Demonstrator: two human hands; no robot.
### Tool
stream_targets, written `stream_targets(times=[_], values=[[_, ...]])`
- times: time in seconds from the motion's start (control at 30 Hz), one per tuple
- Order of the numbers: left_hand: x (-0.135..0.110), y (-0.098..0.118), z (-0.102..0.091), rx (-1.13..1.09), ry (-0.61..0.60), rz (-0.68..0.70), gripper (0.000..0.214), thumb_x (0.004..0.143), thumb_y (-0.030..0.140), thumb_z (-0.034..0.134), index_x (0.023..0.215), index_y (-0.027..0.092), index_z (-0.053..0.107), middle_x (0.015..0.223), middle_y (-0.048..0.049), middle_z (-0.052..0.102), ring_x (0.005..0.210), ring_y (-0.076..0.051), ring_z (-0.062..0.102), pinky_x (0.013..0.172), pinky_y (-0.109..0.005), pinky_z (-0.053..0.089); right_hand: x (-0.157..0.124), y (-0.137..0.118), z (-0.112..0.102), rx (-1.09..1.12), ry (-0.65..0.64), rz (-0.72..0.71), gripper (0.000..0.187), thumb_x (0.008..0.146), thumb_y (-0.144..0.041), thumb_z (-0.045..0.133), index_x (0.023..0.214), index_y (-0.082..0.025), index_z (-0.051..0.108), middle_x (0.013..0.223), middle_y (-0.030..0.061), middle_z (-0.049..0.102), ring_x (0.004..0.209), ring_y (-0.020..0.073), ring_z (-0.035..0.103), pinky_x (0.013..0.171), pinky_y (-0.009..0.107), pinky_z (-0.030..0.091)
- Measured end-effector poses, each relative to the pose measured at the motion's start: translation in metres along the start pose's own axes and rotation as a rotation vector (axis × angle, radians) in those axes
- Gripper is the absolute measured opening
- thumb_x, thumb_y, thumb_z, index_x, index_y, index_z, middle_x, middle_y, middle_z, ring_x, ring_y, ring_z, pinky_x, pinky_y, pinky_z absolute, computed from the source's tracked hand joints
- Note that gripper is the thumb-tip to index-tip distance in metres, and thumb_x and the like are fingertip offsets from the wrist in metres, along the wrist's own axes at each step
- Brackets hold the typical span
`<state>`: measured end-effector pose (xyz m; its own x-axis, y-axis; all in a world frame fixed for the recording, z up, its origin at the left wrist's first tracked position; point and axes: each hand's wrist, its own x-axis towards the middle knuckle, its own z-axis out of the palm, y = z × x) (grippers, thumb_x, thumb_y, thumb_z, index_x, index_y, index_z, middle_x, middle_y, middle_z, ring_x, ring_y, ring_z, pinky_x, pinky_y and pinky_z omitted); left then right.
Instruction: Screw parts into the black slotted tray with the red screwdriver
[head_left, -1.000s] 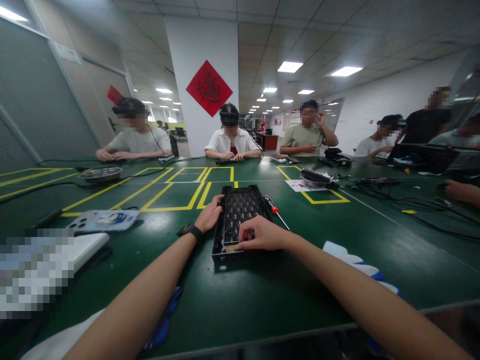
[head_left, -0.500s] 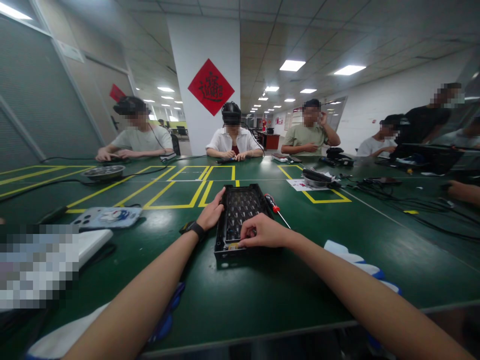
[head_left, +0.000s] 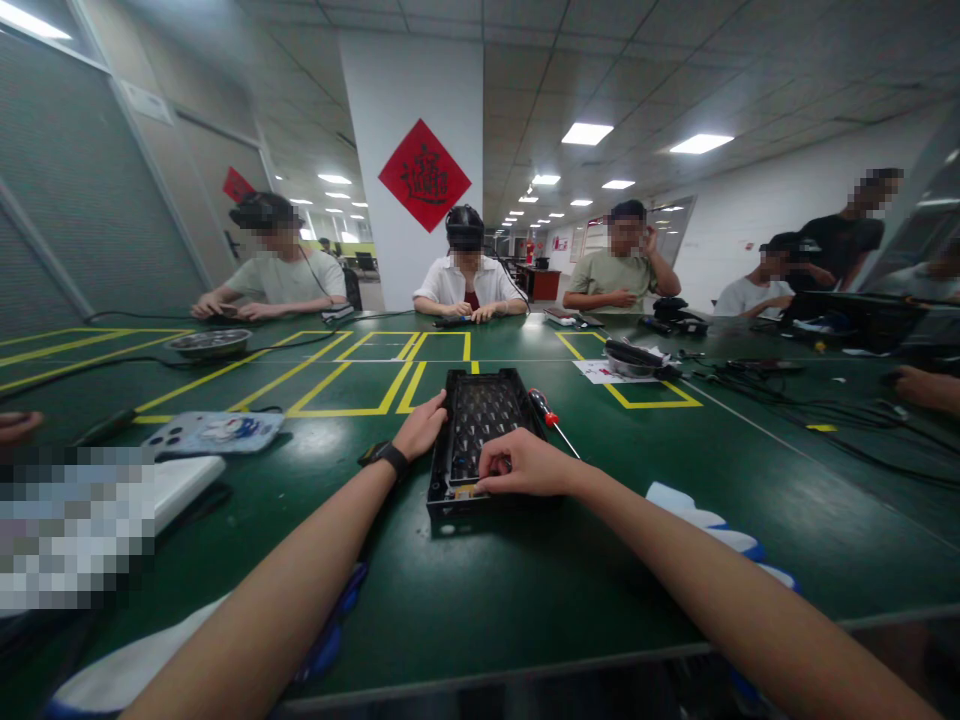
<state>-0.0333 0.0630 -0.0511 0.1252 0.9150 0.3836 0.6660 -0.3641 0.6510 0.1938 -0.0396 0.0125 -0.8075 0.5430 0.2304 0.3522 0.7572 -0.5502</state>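
A black rectangular case (head_left: 495, 408) lies on the green table with its long side pointing away from me. Rows of small shiny shapes fill its recess. My left hand (head_left: 424, 424) grips its left wall, fingers along the edge. At the near end, my right hand (head_left: 517, 462) is closed in a pinch, with the fingertips down inside the case. Whatever they hold is hidden. Beside those fingertips shows a small yellowish piece (head_left: 465, 491). A screwdriver (head_left: 553, 420) with a red and black handle rests just right of the case.
Blue-and-white gloves (head_left: 709, 517) lie under my right forearm, another glove (head_left: 142, 655) under my left. A phone (head_left: 214, 432) and a white object (head_left: 187, 485) are at left. Metal bowls (head_left: 210, 344) and black cables (head_left: 825, 405) lie farther off. Several people sit across the table.
Both my hands stay at the case, the right fingers shifting only slightly. Another person's hand has come further into view at the left edge.
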Motion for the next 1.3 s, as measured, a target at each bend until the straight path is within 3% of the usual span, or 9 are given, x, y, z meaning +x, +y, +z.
stream_targets(times=[0.37, 0.67, 1.3], values=[[-0.0025, 0.007, -0.0026, -0.057, -0.025, 0.003, 0.055, 0.075, 0.023, 0.035, 0.13, 0.012, 0.041, 0.136, -0.0065, 0.04, 0.128, -0.021, 0.032, 0.108, -0.037, 0.022, 0.0006, -0.0012, -0.0003, -0.041, 0.002, -0.015, 0.027, 0.072, -0.038, 0.062, 0.082, -0.014, 0.064, 0.073, 0.0006, 0.061, 0.064, 0.0086, 0.051, 0.058, 0.019, 0.038], [0.0014, 0.0006, 0.001, -0.048, -0.036, 0.027, 0.057, 0.075, 0.022, 0.035, 0.13, 0.009, 0.039, 0.137, -0.009, 0.039, 0.128, -0.021, 0.032, 0.108, -0.038, 0.021, 0.0001, -0.0033, -0.0011, 0.01, -0.009, -0.035, 0.026, 0.073, -0.036, 0.061, 0.086, -0.014, 0.066, 0.08, 0.0029, 0.064, 0.069, 0.01, 0.055, 0.063, 0.02, 0.043], [0.0016, 0.0011, 0.0018, -0.124, -0.029, 0.032, 0.061, 0.074, 0.02, 0.038, 0.133, 0.009, 0.03, 0.137, -0.0115, 0.037, 0.127, -0.023, 0.033, 0.108, -0.039, 0.022, -0.0008, -0.0009, -0.0022, -0.026, -0.047, -0.051, 0.029, 0.075, -0.04, 0.058, 0.089, -0.015, 0.066, 0.081, 0.0026, 0.065, 0.068, 0.0101, 0.055, 0.059, 0.02, 0.041]])
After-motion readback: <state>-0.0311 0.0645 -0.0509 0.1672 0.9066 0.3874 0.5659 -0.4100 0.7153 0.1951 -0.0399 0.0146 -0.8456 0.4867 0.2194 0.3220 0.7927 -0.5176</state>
